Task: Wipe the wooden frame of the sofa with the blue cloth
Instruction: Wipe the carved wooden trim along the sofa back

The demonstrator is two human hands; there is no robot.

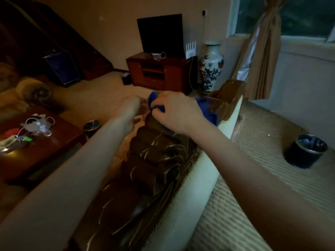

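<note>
The carved dark wooden frame (155,160) of the sofa runs from the bottom centre up toward the middle, ending in a carved top piece (230,93). My right hand (177,113) grips the blue cloth (208,109) and presses it on the upper part of the frame. Blue folds stick out above my fingers and to the right of my hand. My left hand (130,109) is blurred just left of the cloth, beside the frame; its fingers are too smeared to read.
A red-brown low table (54,142) with keys and small items stands at left. Two dark round bins sit on the floor (91,126) (306,151). A TV cabinet (159,69), a patterned vase (211,67) and a curtain (261,57) stand at the back.
</note>
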